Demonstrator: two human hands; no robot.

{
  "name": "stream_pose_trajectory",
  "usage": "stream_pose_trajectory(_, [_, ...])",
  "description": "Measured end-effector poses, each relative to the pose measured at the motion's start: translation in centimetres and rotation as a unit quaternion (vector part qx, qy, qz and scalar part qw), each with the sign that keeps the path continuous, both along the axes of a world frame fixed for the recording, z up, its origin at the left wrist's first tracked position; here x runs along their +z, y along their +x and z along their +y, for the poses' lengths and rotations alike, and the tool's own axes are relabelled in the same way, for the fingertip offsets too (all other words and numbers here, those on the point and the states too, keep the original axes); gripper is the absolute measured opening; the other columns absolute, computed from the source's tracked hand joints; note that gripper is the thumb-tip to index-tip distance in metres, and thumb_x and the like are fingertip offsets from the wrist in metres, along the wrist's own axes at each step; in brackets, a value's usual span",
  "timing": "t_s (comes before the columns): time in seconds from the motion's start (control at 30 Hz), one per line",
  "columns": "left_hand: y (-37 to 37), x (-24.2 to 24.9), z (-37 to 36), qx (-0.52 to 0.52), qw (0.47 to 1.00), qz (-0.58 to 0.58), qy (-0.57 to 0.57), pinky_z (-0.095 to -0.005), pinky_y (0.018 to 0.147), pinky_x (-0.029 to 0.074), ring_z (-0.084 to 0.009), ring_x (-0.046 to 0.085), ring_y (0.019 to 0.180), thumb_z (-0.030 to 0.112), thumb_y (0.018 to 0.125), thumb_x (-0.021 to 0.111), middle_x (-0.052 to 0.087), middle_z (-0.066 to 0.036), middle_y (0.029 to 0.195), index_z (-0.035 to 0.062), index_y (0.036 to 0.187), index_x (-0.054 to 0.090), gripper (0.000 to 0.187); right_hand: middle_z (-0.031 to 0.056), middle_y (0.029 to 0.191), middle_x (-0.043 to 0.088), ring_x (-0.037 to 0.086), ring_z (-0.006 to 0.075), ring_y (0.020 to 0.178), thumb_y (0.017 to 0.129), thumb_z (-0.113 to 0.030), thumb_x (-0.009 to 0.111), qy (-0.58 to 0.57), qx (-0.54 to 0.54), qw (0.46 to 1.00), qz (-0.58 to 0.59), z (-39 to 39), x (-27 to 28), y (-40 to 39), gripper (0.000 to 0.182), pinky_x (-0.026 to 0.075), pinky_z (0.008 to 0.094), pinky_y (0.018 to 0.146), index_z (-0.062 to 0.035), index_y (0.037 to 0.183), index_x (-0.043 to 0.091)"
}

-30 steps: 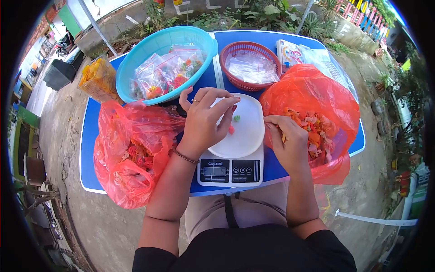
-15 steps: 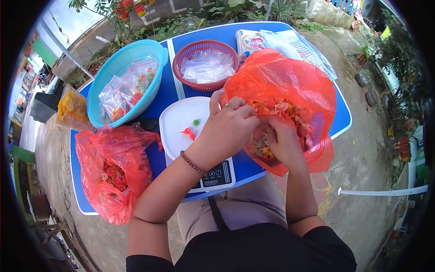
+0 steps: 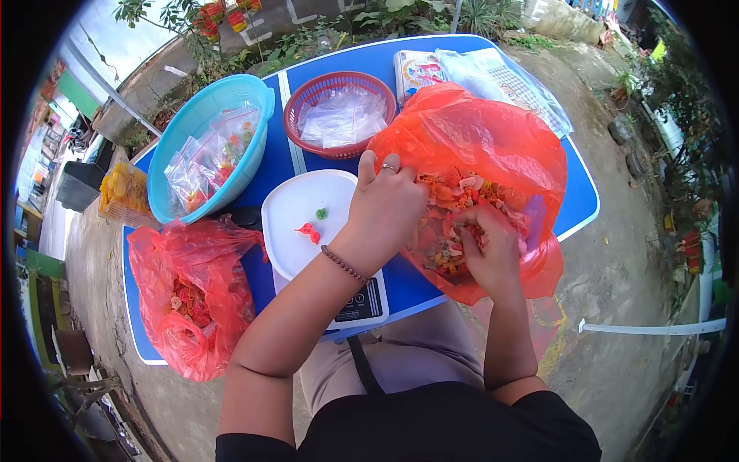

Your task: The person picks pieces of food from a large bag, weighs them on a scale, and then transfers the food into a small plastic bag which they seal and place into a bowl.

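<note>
My left hand [image 3: 387,202], with a ring and a beaded bracelet, is closed on the near-left edge of a large red plastic bag [image 3: 493,127]. Inside the bag lies a heap of small orange, pink, yellow and green pieces [image 3: 464,189], perhaps dyed pasta or crackers. My right hand [image 3: 494,250] reaches into the bag's mouth, fingers curled among the pieces; what they grip is hidden. Left of my left hand, a kitchen scale [image 3: 362,309] carries a white tray [image 3: 289,204] with a green piece [image 3: 321,213] and a pinkish-red piece [image 3: 309,232] on it.
A second red bag [image 3: 188,262] with similar pieces lies at the table's left. Behind stand a turquoise basin [image 3: 258,115] of filled zip bags and a dark-red basket [image 3: 291,115] of clear bags. Packaged plastic [image 3: 500,81] lies at the back right of the blue table [image 3: 577,192].
My right hand has drawn back slightly in the bag, and more of its fingers show. My left hand has shifted a little left with the bag's edge. The view has tilted slightly.
</note>
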State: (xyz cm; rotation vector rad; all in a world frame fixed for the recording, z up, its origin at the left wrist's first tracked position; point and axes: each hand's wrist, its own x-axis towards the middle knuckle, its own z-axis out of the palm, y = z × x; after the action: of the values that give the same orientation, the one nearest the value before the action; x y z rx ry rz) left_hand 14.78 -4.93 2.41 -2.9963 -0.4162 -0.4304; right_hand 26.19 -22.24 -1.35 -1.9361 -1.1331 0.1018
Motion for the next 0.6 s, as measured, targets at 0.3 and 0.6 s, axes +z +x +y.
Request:
stream_pose_trajectory(0.3, [2.1, -1.8, -0.9, 0.009, 0.998, 0.028, 0.062, -0.0512, 0.110, 0.030, -0.0235, 0.060, 0.113, 0.011, 0.083, 0.066, 0.069, -0.004, 0.096, 0.0126, 0.088, 0.077, 0.012, 0.0112, 0.099, 0.067, 0.070, 0.0233, 0.090, 0.084, 0.011, 0.063, 0.069, -0.012, 0.997, 0.035, -1.4, 0.8, 0.1, 0.023, 0.057, 0.0321, 0.080, 0.0000, 0.102, 0.073])
stream_pose_trajectory(0.6, [1.5, -1.9, -1.3, 0.004, 0.996, 0.085, -0.007, -0.0489, 0.109, 0.029, -0.0196, 0.065, 0.107, 0.011, 0.086, 0.064, 0.072, -0.002, 0.090, 0.0129, 0.094, 0.075, 0.013, 0.0123, 0.099, 0.071, 0.073, 0.0219, 0.089, 0.082, 0.011, 0.065, 0.071, -0.001, 0.994, 0.086, -1.8, 0.4, -0.2, 0.025, 0.058, 0.0318, 0.078, 0.0021, 0.106, 0.068])
